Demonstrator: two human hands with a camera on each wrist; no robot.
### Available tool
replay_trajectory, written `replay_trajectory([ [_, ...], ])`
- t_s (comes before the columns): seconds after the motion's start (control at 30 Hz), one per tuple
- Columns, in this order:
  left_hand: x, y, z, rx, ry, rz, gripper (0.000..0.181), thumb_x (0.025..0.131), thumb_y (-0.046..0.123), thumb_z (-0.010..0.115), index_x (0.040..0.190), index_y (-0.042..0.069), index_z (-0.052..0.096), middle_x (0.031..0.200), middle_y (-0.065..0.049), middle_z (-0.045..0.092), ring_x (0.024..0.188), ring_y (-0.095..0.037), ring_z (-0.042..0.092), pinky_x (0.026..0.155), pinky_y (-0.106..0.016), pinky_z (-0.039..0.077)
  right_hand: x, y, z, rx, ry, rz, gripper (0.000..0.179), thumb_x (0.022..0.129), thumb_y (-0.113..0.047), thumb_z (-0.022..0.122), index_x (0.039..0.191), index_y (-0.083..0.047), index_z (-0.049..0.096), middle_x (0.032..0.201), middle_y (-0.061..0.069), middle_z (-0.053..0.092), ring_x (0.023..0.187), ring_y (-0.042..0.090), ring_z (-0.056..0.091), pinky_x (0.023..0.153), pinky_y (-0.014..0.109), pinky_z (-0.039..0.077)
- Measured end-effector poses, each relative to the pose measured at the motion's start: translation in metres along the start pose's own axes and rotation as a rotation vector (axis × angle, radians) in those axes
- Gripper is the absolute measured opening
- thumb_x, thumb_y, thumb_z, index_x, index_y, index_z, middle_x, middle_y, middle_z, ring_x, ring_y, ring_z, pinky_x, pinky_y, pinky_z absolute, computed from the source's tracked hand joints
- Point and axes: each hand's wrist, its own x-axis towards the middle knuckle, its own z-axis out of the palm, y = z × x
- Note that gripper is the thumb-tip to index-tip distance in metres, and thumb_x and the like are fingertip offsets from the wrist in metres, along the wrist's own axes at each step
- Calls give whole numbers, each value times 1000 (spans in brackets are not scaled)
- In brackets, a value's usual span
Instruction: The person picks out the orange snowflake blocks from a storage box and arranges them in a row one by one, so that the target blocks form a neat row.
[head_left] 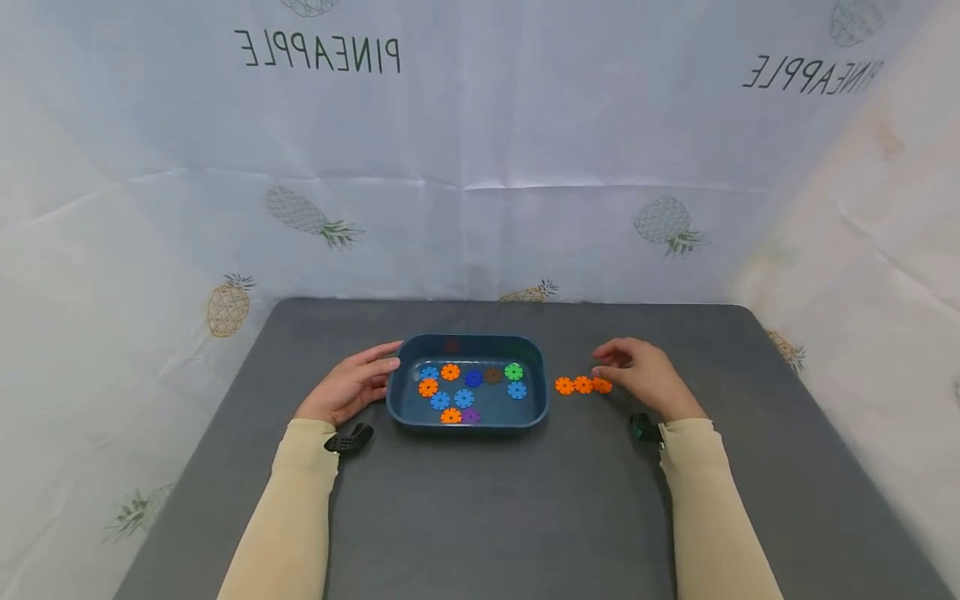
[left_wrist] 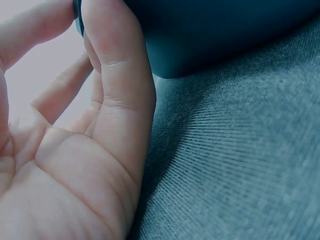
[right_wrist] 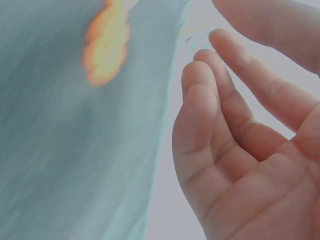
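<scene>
A dark blue tray (head_left: 468, 428) stands on the grey table, with several notched plastic discs lying in it: light blue, orange, dark blue, brown, green and purple. My left hand (head_left: 352, 385) holds the tray's left end, its thumb and a finger meeting at the rim, as the left wrist view also shows. To the right of the tray, three orange discs (head_left: 583, 384) lie in a row. Just above the row's right end is my right hand (head_left: 648, 379), fingers bent loosely and nothing visible between them. The right wrist view shows the orange discs (right_wrist: 106, 47) blurred, apart from the fingertips.
A grey tabletop (head_left: 495, 517) extends in front of the tray and to both sides. Behind it hangs a pale cloth (head_left: 465, 142) printed with pineapples. Dark wrist-worn devices sit at both cuffs, the left one (head_left: 349, 439) close to the table surface.
</scene>
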Motion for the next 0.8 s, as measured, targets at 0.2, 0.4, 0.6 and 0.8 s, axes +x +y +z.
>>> replay_trajectory([
  [0.2,4,-4,3,-4,8,-15,69,110,32,67,171,21,36,161,-9,51,115,-15,70,97,-30,61,6,-44,8,-33,-48,-137,33,101,-26,80,130,-12,75,117,6,72,103,23,66,90,44,61],
  [0.4,7,2,5,-18,12,-1,70,107,33,71,169,21,41,161,-13,53,113,-17,72,96,-31,63,34,-107,14,-130,-223,-299,30,100,-22,81,129,-18,75,124,6,73,106,20,65,94,43,60],
  [0.6,3,4,2,-38,28,-13,68,107,29,71,168,19,41,160,-14,54,110,-17,72,94,-31,63,54,-169,47,-265,-462,-510,33,98,-16,82,130,-19,77,126,1,71,114,27,66,98,39,59],
  [0.8,-1,4,1,-46,15,-9,65,109,27,68,168,19,42,166,-15,47,116,-19,71,96,-31,62,62,-198,88,-391,-660,-649,33,98,-9,81,131,-14,78,128,4,75,117,24,70,102,37,60],
])
